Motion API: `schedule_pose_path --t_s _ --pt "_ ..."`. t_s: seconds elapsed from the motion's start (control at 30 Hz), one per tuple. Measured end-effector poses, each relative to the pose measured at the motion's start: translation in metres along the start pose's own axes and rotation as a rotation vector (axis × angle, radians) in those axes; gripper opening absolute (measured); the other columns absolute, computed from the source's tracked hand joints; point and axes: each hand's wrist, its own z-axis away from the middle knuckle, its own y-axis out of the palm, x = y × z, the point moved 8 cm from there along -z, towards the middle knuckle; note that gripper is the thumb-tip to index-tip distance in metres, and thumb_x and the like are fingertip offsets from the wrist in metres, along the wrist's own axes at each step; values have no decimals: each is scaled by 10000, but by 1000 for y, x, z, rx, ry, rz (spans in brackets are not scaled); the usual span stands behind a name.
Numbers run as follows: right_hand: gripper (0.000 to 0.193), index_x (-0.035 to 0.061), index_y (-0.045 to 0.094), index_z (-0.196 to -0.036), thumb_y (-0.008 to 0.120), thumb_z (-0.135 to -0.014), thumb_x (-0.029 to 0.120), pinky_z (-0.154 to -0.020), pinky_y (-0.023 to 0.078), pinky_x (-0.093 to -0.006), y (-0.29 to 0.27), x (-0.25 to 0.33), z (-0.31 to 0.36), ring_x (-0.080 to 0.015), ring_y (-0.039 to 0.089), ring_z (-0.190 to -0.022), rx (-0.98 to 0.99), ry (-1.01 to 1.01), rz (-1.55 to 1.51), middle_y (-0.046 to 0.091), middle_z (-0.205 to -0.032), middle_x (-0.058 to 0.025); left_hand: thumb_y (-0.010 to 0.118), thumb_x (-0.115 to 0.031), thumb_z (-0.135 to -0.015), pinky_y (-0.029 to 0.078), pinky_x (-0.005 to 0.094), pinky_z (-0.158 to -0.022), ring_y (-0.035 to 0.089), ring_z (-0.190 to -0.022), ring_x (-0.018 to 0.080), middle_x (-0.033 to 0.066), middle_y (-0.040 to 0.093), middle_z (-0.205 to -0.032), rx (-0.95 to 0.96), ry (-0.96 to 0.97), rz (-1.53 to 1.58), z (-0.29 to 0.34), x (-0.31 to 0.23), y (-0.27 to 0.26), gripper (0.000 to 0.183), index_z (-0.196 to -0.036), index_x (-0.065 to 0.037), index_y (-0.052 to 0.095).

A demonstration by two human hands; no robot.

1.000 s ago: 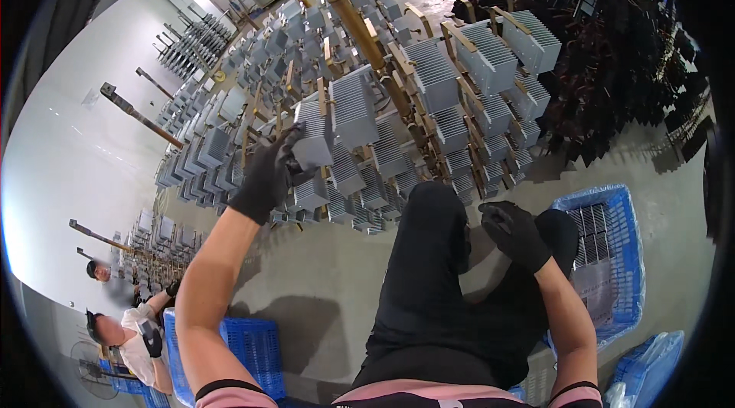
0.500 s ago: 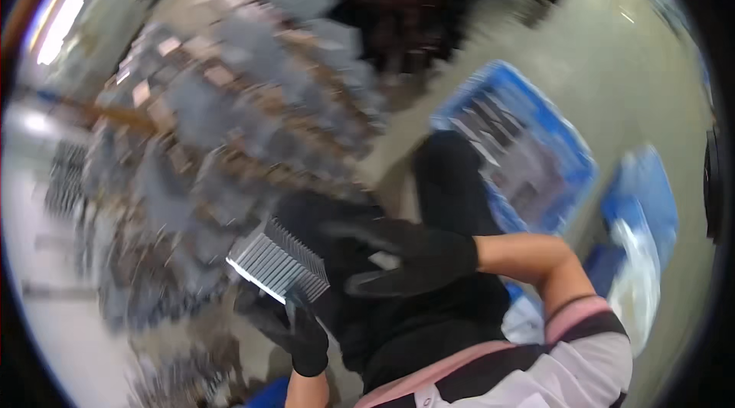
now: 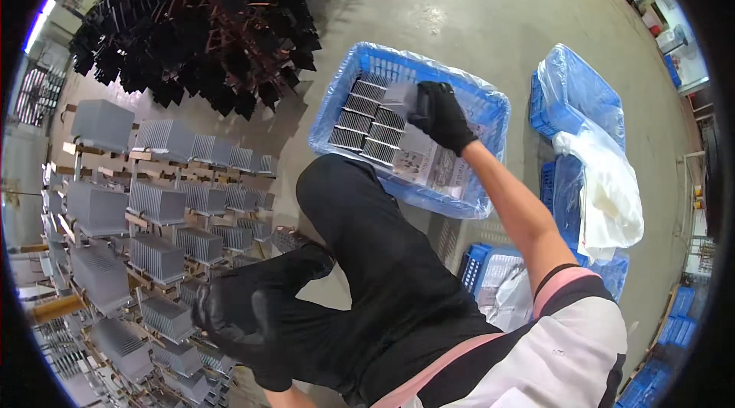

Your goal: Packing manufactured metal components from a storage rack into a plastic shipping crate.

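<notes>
Wearing a black glove, my right hand (image 3: 442, 113) is closed on a finned metal heat sink (image 3: 398, 96), smeared by motion, above a blue crate (image 3: 490, 178) lined with clear plastic. Inside the crate, dark-looking heat sinks (image 3: 366, 119) stand in two rows at the left, and a printed paper sheet (image 3: 444, 167) covers part of the bottom. My left hand (image 3: 241, 312), also black-gloved, is low at the left beside my leg, close to the rack of grey heat sinks (image 3: 157, 251). Blur and dark clothing hide how its fingers lie.
Black parts (image 3: 214, 33) hang in a dense cluster at the far left. To the right stand another plastic-lined blue crate (image 3: 578, 94) and white plastic bags (image 3: 609, 186). A smaller blue basket (image 3: 476, 266) sits by my right hip.
My view has swung toward the crate. The left hand held a heat sink earlier, with the right hand open beside it; now the right hand has one over the crate.
</notes>
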Motion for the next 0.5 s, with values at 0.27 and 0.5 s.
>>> schedule_pose_path --t_s 0.27,0.5 --pt "550 124 543 -1271 711 -750 176 -879 492 -526 125 -178 51 -429 558 -1082 416 388 311 564 -1187 -213 738 -137 -878 417 493 -1027 526 -1197 386 217 563 -1265 101 -12 -314 19 48 2 393 -1195 18 565" --pt "532 158 573 -1288 694 -772 207 -770 536 -500 141 -201 36 -373 633 -966 214 235 601 600 -1151 -189 727 -194 -891 418 475 -1032 536 -1193 385 201 578 -1263 116 -52 -252 14 46 23 402 -1209 -3 575"
